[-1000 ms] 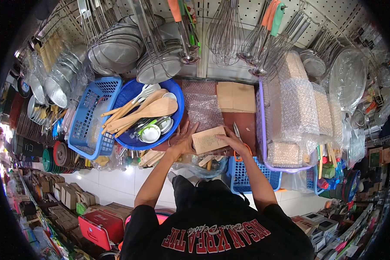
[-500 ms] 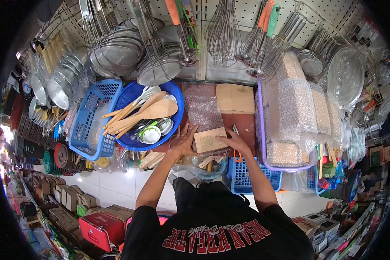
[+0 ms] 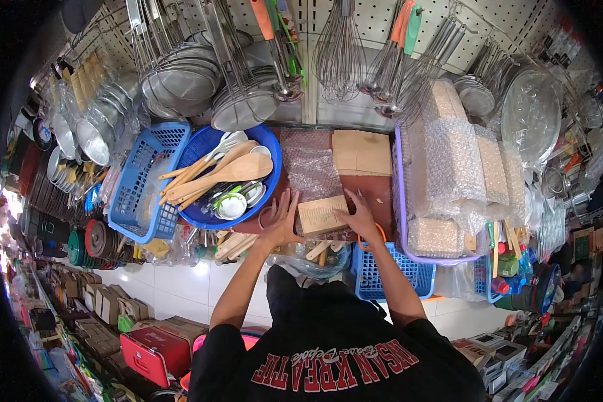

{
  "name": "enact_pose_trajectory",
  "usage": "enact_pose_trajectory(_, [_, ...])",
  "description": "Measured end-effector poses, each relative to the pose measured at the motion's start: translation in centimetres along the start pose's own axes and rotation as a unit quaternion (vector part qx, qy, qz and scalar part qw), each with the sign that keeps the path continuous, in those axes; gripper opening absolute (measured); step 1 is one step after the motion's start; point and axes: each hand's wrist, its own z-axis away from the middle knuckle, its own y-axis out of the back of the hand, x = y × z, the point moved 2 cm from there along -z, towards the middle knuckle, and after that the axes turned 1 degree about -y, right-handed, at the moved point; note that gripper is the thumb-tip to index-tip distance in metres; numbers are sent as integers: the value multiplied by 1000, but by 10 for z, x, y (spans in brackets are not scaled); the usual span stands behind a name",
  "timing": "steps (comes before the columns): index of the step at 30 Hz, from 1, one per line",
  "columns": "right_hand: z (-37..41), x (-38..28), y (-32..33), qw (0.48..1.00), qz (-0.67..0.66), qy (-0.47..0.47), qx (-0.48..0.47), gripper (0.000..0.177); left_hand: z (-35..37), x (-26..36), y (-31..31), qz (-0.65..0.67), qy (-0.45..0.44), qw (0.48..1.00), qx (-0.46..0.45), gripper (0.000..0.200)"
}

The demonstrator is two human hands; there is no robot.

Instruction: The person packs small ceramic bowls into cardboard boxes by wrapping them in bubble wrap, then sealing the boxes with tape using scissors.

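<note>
A small brown cardboard box (image 3: 323, 214) with printed text on top lies on a sheet of bubble wrap (image 3: 309, 161). My left hand (image 3: 281, 222) is beside the box's left side, fingers spread and stretched forward. On the other side, my right hand (image 3: 359, 218) has its fingers apart, with the thumb at the box's right edge. Neither hand is wrapped round the box. An orange-handled pair of scissors (image 3: 380, 232) lies by my right wrist, its blades hidden under that hand.
Left of the wrap stand a blue round basket (image 3: 278, 157) of wooden spatulas and ladles and a light blue basket (image 3: 117, 208). Flat cardboard (image 3: 363, 153) lies behind. At right, a purple crate (image 3: 400, 194) holds bubble-wrapped boxes. Whisks (image 3: 340, 57) and strainers (image 3: 181, 84) hang above.
My right hand has shifted forward, its fingers spreading more and covering the scissors' blades. My left hand stays beside the box, its thumb now further out. The box has barely moved.
</note>
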Motion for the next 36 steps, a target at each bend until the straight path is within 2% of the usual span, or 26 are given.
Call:
enact_pose_trajectory(1, [2, -5, 0, 1000, -22, 9, 21, 67, 6, 7, 4, 22, -5, 999, 33, 145])
enact_pose_trajectory(4, [7, -15, -1, 997, -6, 39, 61, 55, 21, 35, 11, -20, -61, 994, 92, 125])
enact_pose_trajectory(7, [9, -11, -2, 994, 39, 95, 27, 40, 25, 43, -4, -128, -105, 984, 68, 102])
enact_pose_trajectory(10, [14, -8, -1, 980, 126, 149, 31, 32, 25, 43, -13, -165, -85, 982, 46, 91])
enact_pose_trajectory(13, [21, -12, 3, 956, 211, 205, 13, 44, 22, 39, -18, -182, -73, 980, 33, 87])
enact_pose_trajectory(16, [33, -34, 18, 955, 217, 199, -42, 66, 21, 31, -24, -207, -85, 974, 35, 82])
enact_pose_trajectory(19, [34, -27, 18, 948, 224, 205, -92, 91, 20, 28, -25, -197, -100, 974, 40, 76])
enact_pose_trajectory(22, [29, -22, 16, 936, 243, 224, -123, 99, 19, 22, -27, -197, -117, 971, 63, 73])
enact_pose_trajectory(28, [25, -23, 16, 933, 256, 211, -143, 94, 18, 29, -18, -161, -109, 976, 95, 65])
enact_pose_trajectory(31, [26, -24, 18, 929, 272, 206, -145, 91, 18, 30, -18, -141, -92, 983, 74, 65])
enact_pose_trajectory(36, [23, -15, 13, 923, 283, 228, -127, 84, 17, 21, -26, -25, -90, 993, 71, 68])
